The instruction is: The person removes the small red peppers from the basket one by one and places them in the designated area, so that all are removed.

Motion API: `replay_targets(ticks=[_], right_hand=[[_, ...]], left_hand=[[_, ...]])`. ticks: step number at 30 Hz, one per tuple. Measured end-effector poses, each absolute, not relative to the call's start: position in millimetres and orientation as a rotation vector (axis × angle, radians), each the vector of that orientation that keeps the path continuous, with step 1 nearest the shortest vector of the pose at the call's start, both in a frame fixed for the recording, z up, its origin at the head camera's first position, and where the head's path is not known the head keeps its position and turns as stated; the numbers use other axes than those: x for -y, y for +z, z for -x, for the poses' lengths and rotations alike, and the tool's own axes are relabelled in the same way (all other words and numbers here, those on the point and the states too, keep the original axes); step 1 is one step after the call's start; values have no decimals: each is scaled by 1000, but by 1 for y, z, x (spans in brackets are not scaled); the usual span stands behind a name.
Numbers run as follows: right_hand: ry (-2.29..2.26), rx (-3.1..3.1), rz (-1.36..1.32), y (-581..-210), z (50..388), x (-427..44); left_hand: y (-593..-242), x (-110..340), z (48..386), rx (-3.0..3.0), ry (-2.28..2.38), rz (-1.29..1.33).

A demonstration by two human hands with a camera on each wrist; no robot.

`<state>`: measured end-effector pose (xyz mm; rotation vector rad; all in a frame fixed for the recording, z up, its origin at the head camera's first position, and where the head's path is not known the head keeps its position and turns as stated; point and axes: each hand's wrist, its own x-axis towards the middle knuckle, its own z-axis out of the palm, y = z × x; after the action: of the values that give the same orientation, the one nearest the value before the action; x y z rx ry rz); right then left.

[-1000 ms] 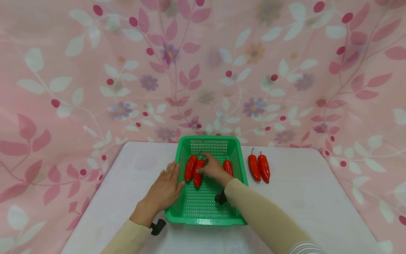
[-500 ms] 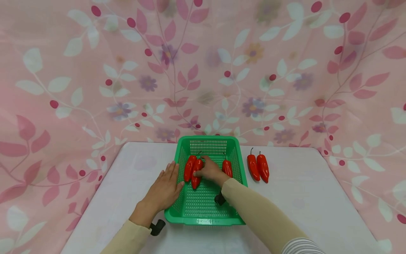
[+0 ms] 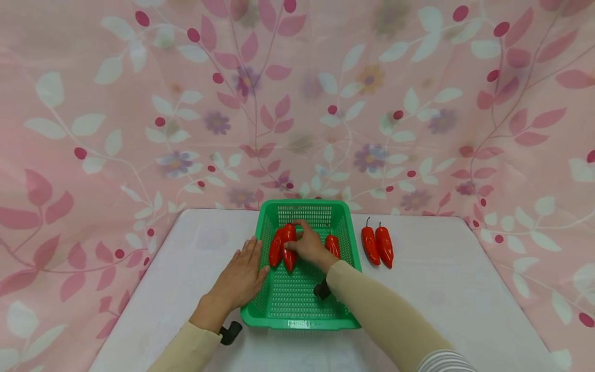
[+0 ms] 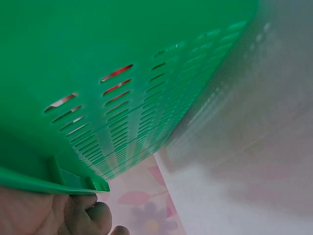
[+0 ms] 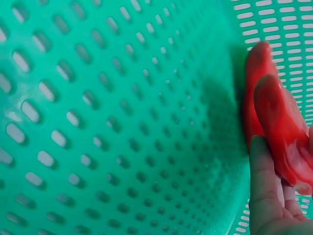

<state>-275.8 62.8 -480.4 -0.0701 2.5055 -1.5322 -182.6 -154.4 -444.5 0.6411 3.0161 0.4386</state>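
My right hand [image 3: 310,247] is inside the green basket [image 3: 302,324], with a red chili pepper [image 3: 289,250] pinched between thumb and fingers. In the right wrist view this chili pepper [image 5: 281,127] is partly in front of a second red chili pepper [image 5: 252,93] by the basket wall. That second one leans at the left side of the held one in the head view. A third chili pepper [image 3: 332,245] lies at the basket's right side, partly behind my right wrist. My left hand [image 3: 241,279] rests with straight fingers on the left rim; the left wrist view shows its fingers [image 4: 88,215] under the rim.
Two more red chili peppers, one left [image 3: 370,246] and one right [image 3: 384,247], lie side by side on the white table [image 3: 437,299], right of the basket. A pink floral cloth [image 3: 297,103] hangs behind the table.
My right hand has closed its grip on the chili pepper, which has shifted toward the basket's far end and seems raised, now overlapping its neighbour. My left hand has stayed on the rim.
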Motion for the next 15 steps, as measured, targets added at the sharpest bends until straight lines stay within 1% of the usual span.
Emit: replay_targets(ticks=[9, 15], right_hand=[[-1680, -2499, 43, -462, 276, -71], [-1647, -2556, 31, -450, 273, -75]], left_hand=[[-444, 153, 183, -3014, 426, -639], [-444, 154, 183, -2993, 440, -620]])
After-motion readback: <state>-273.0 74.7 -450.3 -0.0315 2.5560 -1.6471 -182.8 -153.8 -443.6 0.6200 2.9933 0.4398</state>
